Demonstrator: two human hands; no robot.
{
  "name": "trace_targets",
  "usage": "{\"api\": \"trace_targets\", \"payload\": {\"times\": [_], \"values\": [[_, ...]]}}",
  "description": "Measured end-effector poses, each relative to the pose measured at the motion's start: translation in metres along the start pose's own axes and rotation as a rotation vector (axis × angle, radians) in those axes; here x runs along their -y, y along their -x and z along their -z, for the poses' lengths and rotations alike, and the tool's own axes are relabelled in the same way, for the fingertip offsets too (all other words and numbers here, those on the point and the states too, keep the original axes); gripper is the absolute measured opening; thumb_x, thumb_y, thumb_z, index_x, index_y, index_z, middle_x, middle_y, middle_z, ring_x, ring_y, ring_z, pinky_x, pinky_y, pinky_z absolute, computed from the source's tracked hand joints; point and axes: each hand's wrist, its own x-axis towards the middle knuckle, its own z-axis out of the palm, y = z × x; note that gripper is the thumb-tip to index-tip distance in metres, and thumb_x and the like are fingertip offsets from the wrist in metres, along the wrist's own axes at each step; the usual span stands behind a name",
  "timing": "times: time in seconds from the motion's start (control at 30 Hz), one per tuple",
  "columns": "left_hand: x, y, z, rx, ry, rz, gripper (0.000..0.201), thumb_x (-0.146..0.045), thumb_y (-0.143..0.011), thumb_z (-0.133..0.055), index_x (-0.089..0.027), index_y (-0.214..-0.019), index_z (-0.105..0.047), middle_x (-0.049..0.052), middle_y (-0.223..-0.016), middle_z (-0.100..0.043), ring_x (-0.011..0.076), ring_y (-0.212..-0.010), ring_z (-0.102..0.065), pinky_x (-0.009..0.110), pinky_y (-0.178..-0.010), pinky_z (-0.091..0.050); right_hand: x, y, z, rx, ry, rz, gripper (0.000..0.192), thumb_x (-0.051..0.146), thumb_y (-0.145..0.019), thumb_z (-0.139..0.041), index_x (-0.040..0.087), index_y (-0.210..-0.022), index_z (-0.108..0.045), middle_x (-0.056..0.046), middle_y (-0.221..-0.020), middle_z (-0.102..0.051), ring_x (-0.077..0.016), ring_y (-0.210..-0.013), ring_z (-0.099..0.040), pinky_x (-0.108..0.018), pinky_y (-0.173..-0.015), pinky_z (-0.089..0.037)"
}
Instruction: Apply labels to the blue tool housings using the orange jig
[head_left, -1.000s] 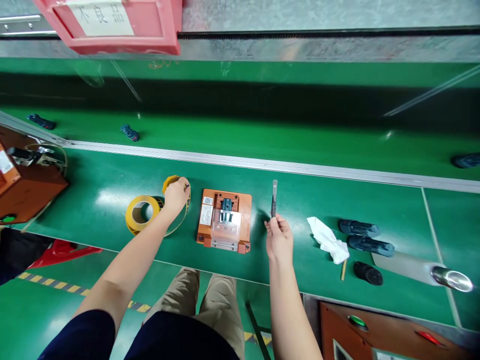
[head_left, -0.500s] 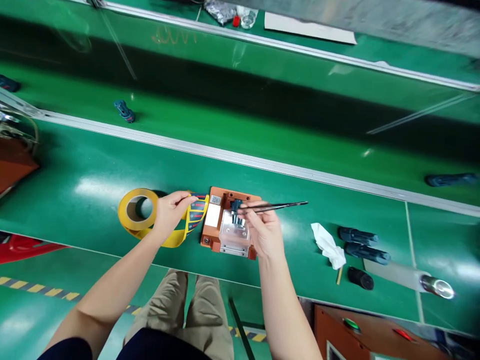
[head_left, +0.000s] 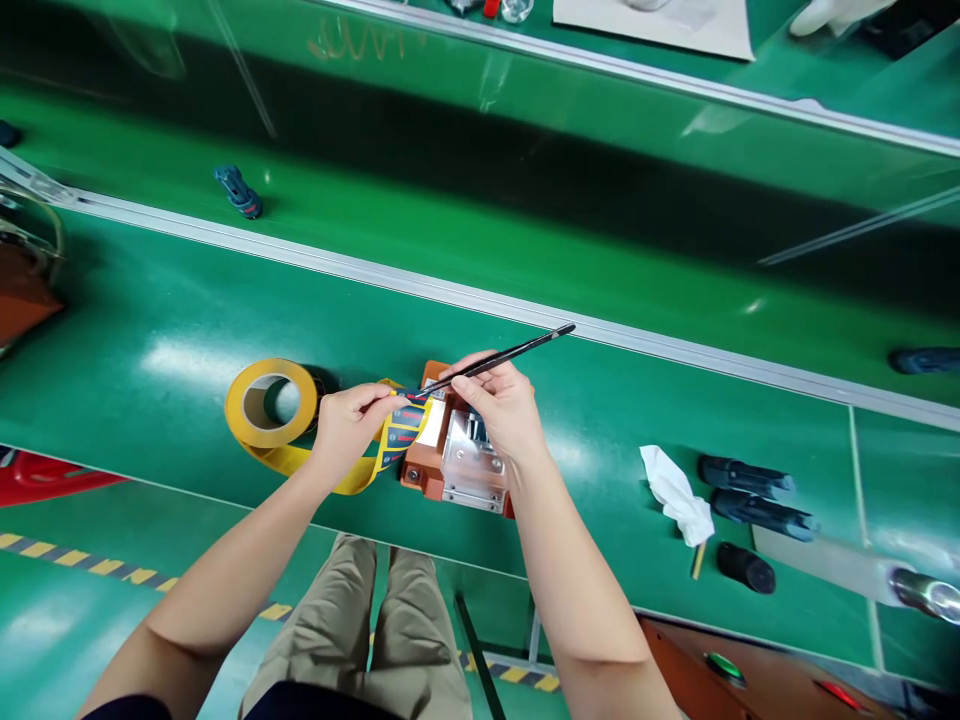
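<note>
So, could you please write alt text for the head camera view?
Over a green bench, the left hand holds a yellow label strip from a roll while the right hand brings tweezers to it, above an orange fixture.

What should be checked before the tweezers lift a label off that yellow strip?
1. Left hand pinches the label strip: ok.
2. Right hand grips the tweezers: ok.
3. Tweezer tip at a label on the strip: ok, though whether it grips the edge: cannot tell.
4. Strip runs from the yellow roll without a twist: cannot tell.
5. Orange fixture flat on the green bench, close by: ok.
6. Fixture seat clear for a label: cannot tell, the hand covers it.
</note>
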Motion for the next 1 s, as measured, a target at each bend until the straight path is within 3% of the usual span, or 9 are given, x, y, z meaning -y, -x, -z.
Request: {"api": "trace_targets", "payload": {"times": [0.13,0.3,0.43,0.53,0.7,0.77,0.87,0.93,1.0], "values": [[-0.005,-0.003,-0.004,-0.013,-0.171,-0.033,0.033,-0.049,-0.089,-0.061,-0.02,-0.083,-0.076,0.003,-0.079,-0.075,0.0181,-0.072,-0.066,0.025,-0.065,-0.047,-0.005,0.003,0.004,-0.028,-0.013,0.017,0.027,0.041,-0.077,-0.084,0.024,-0.091,-0.067,0.0,-0.085,-0.076,-0.0165,-0.078,-0.072,-0.033,-0.078,-0.061],[-0.012,-0.04,-0.011,-0.033,-0.752,-0.082,0.057,-0.053,-0.101,-0.032,-0.013,-0.098,-0.073,0.016,-0.085,-0.075,0.0299,-0.08,-0.072,0.035,-0.072,-0.049,-0.006,0.015,0.03,-0.117,0.065,0.052,0.027,0.042,-0.079,-0.081,0.024,-0.092,-0.067,-0.001,-0.085,-0.075,-0.0172,-0.08,-0.072,-0.033,-0.078,-0.06],[-0.016,-0.068,-0.026,0.015,-1.033,-0.018,0.062,-0.058,-0.1,-0.03,-0.011,-0.128,-0.06,0.019,-0.09,-0.075,0.0373,-0.087,-0.072,0.042,-0.076,-0.052,0.0,0.03,0.061,-0.112,0.093,0.019,0.028,0.042,-0.08,-0.081,0.023,-0.093,-0.064,0.0,-0.085,-0.073,-0.0162,-0.078,-0.071,-0.033,-0.077,-0.06],[-0.02,-0.07,-0.032,0.049,-1.09,0.006,0.065,-0.059,-0.1,-0.029,-0.015,-0.146,-0.045,0.02,-0.095,-0.075,0.0401,-0.091,-0.072,0.046,-0.077,-0.053,0.004,0.039,0.08,-0.061,0.136,-0.003,0.03,0.045,-0.084,-0.076,0.023,-0.096,-0.06,-0.001,-0.088,-0.074,-0.0165,-0.08,-0.071,-0.034,-0.079,-0.059],[-0.016,-0.047,-0.025,0.026,-0.998,-0.098,0.075,-0.062,-0.098,-0.035,-0.012,-0.153,-0.036,0.021,-0.098,-0.074,0.0408,-0.092,-0.071,0.049,-0.078,-0.053,0.005,0.047,0.092,0.034,0.264,0.005,0.026,0.046,-0.091,-0.068,0.023,-0.099,-0.058,-0.002,-0.09,-0.073,-0.0176,-0.086,-0.07,-0.034,-0.08,-0.056],[-0.011,-0.029,-0.024,-0.089,-0.909,-0.246,0.074,-0.06,-0.096,-0.044,-0.01,-0.15,-0.041,0.023,-0.111,-0.071,0.0396,-0.102,-0.067,0.049,-0.086,-0.051,0.005,0.048,0.093,0.054,0.287,0.015,0.025,0.046,-0.092,-0.067,0.024,-0.099,-0.057,-0.002,-0.09,-0.073,-0.0182,-0.087,-0.07,-0.034,-0.081,-0.055],[-0.004,0.012,-0.033,-0.209,-0.719,-0.564,0.046,-0.04,-0.095,-0.057,-0.015,-0.133,-0.058,0.017,-0.115,-0.071,0.0319,-0.109,-0.064,0.047,-0.096,-0.047,0.002,0.047,0.093,0.061,0.29,0.042,0.025,0.046,-0.092,-0.067,0.024,-0.099,-0.057,-0.002,-0.091,-0.072,-0.0188,-0.088,-0.07,-0.035,-0.082,-0.055],[0.002,0.043,-0.047,-0.086,-0.607,-0.758,0.031,-0.027,-0.093,-0.061,-0.021,-0.123,-0.064,0.01,-0.11,-0.074,0.0264,-0.107,-0.065,0.044,-0.1,-0.046,-0.002,0.047,0.092,0.057,0.279,0.054,0.026,0.046,-0.091,-0.068,0.024,-0.099,-0.057,-0.001,-0.09,-0.072,-0.0187,-0.087,-0.07,-0.034,-0.082,-0.054],[0.009,0.072,-0.062,0.121,-0.572,-0.873,0.034,-0.026,-0.092,-0.065,-0.023,-0.125,-0.063,0.009,-0.117,-0.074,0.0257,-0.114,-0.063,0.044,-0.105,-0.044,-0.005,0.047,0.093,0.045,0.273,0.062,0.025,0.045,-0.091,-0.068,0.024,-0.099,-0.058,-0.001,-0.089,-0.072,-0.0182,-0.086,-0.07,-0.034,-0.081,-0.054]]}}
